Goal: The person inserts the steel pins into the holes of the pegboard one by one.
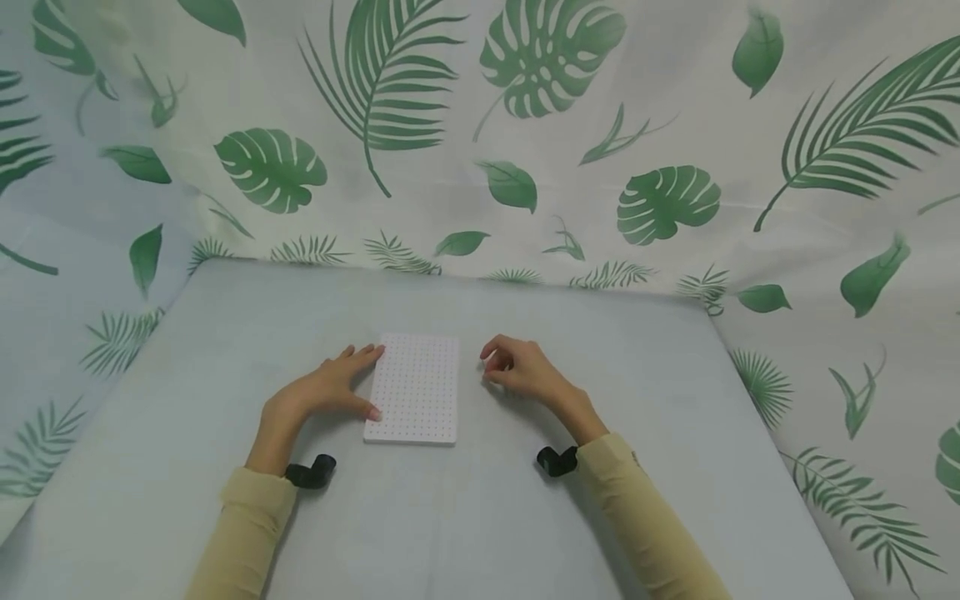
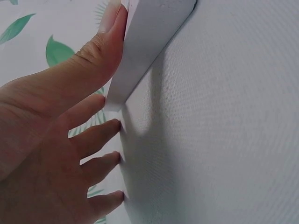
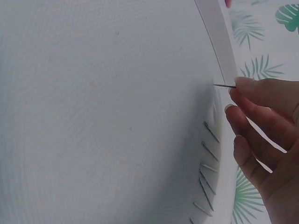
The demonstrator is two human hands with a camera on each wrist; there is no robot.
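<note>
A white board with a grid of small holes lies flat on the table. My left hand is spread along the board's left edge, thumb on its near left corner and index finger at the far left; the left wrist view shows the thumb on the board's side and other fingertips on the table. Right of the board, my right hand pinches a thin metal pin between thumb and index finger, its tip pointing away from the fingers. Several similar thin pins lie loose on the table below that hand.
A whitish table spreads under everything. Leaf-patterned cloth hangs behind and along both sides of it. Black wrist-worn devices stick out at each cuff.
</note>
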